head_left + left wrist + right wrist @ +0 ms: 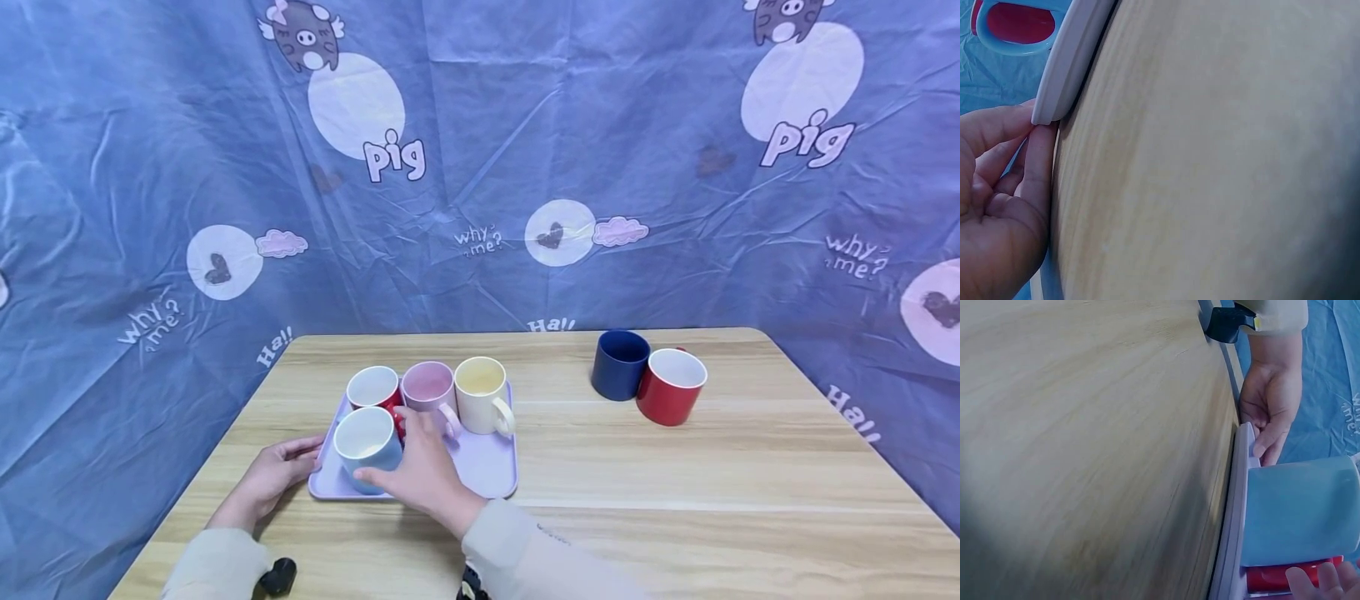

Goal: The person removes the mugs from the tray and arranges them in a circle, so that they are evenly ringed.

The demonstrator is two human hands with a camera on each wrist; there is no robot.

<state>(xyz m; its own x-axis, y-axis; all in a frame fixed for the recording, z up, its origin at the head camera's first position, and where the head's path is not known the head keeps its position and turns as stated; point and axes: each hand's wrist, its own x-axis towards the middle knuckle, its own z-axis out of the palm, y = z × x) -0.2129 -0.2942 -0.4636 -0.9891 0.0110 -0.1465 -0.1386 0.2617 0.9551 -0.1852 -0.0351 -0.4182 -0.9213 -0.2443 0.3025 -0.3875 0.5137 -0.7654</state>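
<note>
From where I stand, the light-blue mug (pixel 367 450) at lower left looks like smooth ceramic, the lilac tray (pixel 489 467) like smooth plastic, the table (pixel 637 492) like grained wood; the backdrop (pixel 480 150) is wrinkled cloth.

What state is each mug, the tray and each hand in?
Tray, carrying four mugs
Light blue mug, upright on tray
Inner red mug, upright on tray
Pink mug, upright on tray
Cream mug, upright on tray
Navy mug, upright off tray
Outer red mug, upright off tray
Left hand, holding tray edge
Right hand, at light blue mug; grip unclear
</note>
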